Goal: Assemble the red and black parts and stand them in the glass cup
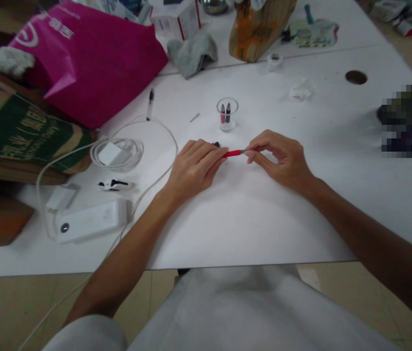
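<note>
A red pen [233, 153] with a silvery end lies level between my two hands, just above the white table. My left hand [196, 163] is closed around its red barrel, hiding the far part of it. With thumb and forefinger, my right hand [279, 156] pinches the silvery end. A small dark piece [216, 145] shows beside the left fingertips; I cannot make out what it is. Just beyond the hands stands a small clear cup [227, 126] holding a red pen tip piece [222, 115] and a black one [228, 114].
At left lie a white power bank [92, 222], a coiled cable [138, 158] and a black-and-white clip-like tool [114, 185]. A clear pen [150, 105], a grey cloth [193, 53], a magenta bag [96, 58] and a paper bag [259, 29] sit farther back. A round hole [356, 77] pierces the table at right.
</note>
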`<state>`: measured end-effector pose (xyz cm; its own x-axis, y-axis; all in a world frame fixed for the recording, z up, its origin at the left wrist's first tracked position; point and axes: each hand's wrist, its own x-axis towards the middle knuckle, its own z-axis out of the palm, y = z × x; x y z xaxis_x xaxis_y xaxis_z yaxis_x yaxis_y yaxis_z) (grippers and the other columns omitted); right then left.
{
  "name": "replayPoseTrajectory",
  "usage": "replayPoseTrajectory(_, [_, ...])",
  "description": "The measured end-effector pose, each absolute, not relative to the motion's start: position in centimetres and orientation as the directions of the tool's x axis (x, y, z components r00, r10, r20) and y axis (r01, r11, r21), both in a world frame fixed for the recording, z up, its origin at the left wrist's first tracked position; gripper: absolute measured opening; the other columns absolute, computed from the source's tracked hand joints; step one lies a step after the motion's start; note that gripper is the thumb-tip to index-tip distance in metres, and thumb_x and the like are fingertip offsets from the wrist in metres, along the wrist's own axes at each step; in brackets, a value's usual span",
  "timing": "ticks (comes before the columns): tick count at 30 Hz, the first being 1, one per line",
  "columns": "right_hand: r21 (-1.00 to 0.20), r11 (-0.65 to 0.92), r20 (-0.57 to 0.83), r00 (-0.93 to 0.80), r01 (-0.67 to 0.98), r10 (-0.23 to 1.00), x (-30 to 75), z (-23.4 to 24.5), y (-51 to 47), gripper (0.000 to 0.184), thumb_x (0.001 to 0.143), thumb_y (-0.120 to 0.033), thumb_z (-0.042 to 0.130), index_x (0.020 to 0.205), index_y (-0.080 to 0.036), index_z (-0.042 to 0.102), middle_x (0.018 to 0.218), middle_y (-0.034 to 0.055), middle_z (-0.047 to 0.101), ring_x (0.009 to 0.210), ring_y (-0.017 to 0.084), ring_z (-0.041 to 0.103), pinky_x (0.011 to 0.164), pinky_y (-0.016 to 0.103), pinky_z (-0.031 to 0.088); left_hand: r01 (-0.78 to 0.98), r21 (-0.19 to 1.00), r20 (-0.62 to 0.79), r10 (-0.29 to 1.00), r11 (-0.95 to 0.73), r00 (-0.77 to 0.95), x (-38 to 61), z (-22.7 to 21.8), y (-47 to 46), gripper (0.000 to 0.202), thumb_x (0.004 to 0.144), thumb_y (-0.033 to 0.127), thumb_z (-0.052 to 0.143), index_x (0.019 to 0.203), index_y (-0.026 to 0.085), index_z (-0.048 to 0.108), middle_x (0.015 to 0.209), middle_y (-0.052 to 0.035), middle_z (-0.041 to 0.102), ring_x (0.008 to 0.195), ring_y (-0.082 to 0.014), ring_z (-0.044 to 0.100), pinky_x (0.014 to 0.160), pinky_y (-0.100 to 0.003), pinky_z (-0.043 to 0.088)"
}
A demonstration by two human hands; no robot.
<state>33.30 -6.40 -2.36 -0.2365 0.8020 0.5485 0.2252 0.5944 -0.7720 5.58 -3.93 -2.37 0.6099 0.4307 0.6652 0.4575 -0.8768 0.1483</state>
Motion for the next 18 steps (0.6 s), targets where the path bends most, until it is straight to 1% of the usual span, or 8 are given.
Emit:
replayPoseTrajectory(6, [-0.745,0.598,0.546,-0.244,0.296,0.801,33.30,-2.05,-6.47,0.015,0.109,-0.036,0.079,0.098,-0.026,0.080,0.089,0.0023,0.078,0.078,0.017,0.073,0.073,0.034,0.062,0.457,0.127,0.674,0.415,-0.880,0.611,5.74,-2.23,-4.02,0.021,0.116,0.023,0.069,0.136,0.020,0.072,0.111,-0.0103,0.085,0.099,-0.0244,0.076,0.086,-0.041,0.052])
replayPoseTrajectory(8, [-0.751,0.595,0.543,-0.244,0.288,0.803,33.30,-2.12,-6.47,0.015,0.109,-0.036,0.078,0.097,-0.026,0.080,0.089,0.0023,0.078,0.078,0.017,0.073,0.073,0.034,0.061,0.451,0.117,0.686,0.400,-0.885,0.607,5.82,-2.16,-4.05,0.021,0.115,0.023,0.070,0.135,0.019,0.072,0.110,-0.0101,0.084,0.097,-0.0241,0.076,0.085,-0.041,0.052])
replayPoseTrajectory(11, [-0.774,0.588,0.541,-0.235,0.235,0.807,33.36,-2.39,-6.46,0.009,0.105,-0.036,0.084,0.106,-0.028,0.082,0.099,0.0032,0.078,0.080,0.017,0.075,0.074,0.035,0.064,0.447,0.104,0.705,0.383,-0.888,0.597,5.89,-2.09,-4.02,0.021,0.115,0.022,0.070,0.135,0.018,0.071,0.109,-0.0102,0.084,0.096,-0.0239,0.075,0.084,-0.040,0.051])
replayPoseTrajectory(14, [-0.776,0.592,0.548,-0.234,0.215,0.803,33.48,-2.59,-6.43,0.015,0.102,-0.034,0.088,0.115,-0.029,0.082,0.108,0.0042,0.078,0.085,0.019,0.077,0.079,0.038,0.068,0.449,0.098,0.708,0.380,-0.888,0.596,5.88,-2.09,-3.98,0.021,0.115,0.021,0.070,0.135,0.018,0.071,0.109,-0.0105,0.084,0.095,-0.0240,0.075,0.083,-0.040,0.051])
replayPoseTrajectory(18, [-0.742,0.631,0.584,-0.247,0.225,0.774,33.48,-2.43,-6.36,0.011,0.104,-0.030,0.085,0.115,-0.029,0.083,0.106,0.0043,0.078,0.085,0.019,0.077,0.077,0.038,0.067,0.458,0.102,0.688,0.395,-0.883,0.609,5.82,-2.09,-4.00,0.021,0.115,0.022,0.068,0.136,0.018,0.071,0.108,-0.0105,0.084,0.096,-0.0244,0.076,0.084,-0.041,0.053])
